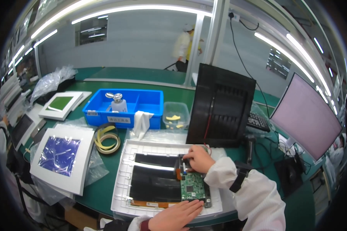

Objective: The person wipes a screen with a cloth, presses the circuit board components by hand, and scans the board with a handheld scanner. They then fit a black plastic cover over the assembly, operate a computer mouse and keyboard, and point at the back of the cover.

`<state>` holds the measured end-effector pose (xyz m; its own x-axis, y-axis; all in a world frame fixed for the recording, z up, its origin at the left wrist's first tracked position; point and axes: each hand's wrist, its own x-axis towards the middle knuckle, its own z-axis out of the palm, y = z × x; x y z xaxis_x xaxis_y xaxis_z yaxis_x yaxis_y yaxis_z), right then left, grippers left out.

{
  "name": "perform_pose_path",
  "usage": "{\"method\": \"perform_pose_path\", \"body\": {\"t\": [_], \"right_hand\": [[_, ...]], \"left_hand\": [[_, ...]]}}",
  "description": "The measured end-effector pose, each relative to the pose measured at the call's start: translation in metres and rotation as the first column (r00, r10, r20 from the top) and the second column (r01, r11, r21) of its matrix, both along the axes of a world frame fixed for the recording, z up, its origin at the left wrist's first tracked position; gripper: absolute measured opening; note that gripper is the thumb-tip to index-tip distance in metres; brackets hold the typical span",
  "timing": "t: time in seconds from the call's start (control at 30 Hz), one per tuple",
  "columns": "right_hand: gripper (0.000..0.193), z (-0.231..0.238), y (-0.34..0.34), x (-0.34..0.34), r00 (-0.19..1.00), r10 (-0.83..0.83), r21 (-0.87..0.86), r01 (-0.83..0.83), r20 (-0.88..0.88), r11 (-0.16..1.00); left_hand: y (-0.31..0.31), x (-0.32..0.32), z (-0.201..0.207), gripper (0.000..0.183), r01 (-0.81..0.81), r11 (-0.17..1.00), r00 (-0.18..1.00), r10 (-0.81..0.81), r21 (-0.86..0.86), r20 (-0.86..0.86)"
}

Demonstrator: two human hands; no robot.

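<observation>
A white plastic housing (pixel 118 192) lies face down before me, with a dark panel (pixel 154 181) set in it. On the panel's right part sits a green circuit board (pixel 194 186), with an orange flat cable (pixel 178 174) at its upper left corner. My left hand (pixel 177 215) lies flat, fingers stretched together, its tips at the board's near edge. Above the board's far edge, my right hand (pixel 199 158) is closed, thumb and index finger drawn together near a small connector area; what they pinch is hidden. An orange strip (pixel 148 204) runs along the panel's near edge.
Behind the housing stands a black back cover (pixel 221 104) with a red wire. Farther left are a blue divided bin (pixel 123 122) with a pump bottle (pixel 118 104), a clear tub (pixel 176 115) and tape rolls (pixel 106 140). White framed panels (pixel 61 158) lie left; a monitor (pixel 308 115) stands right.
</observation>
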<state>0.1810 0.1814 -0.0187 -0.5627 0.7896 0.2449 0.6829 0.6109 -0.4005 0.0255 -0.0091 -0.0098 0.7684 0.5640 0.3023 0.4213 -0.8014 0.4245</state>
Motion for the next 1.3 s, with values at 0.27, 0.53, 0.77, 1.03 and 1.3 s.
{"method": "perform_pose_path", "body": {"t": [0.27,0.53,0.77,1.03,1.3], "right_hand": [[0.028,0.001,0.003,0.001,1.0,-0.01,-0.09,0.009,-0.01,0.996],[0.024,0.006,-0.002,-0.001,0.999,-0.027,-0.08,0.029,0.024,0.996],[0.027,0.004,0.002,-0.002,0.999,-0.042,-0.121,0.044,0.017,0.992],[0.028,0.01,0.004,0.004,0.999,-0.037,-0.118,0.039,0.021,0.992],[0.033,0.029,0.006,0.046,0.998,-0.058,0.011,0.058,0.033,0.998]], "left_hand": [[0.002,0.0,-0.001,0.074,0.01,1.0,1.0,-0.01,0.007,-0.007],[0.002,0.001,0.0,0.074,0.018,1.0,1.0,-0.018,-0.004,-0.021],[0.003,0.0,0.001,0.073,0.018,1.0,1.0,-0.019,-0.023,-0.014],[0.004,0.001,0.001,0.073,0.021,0.999,1.0,-0.021,-0.027,-0.007],[0.004,0.001,0.003,0.074,0.008,0.999,1.0,-0.009,-0.044,-0.007]]}}
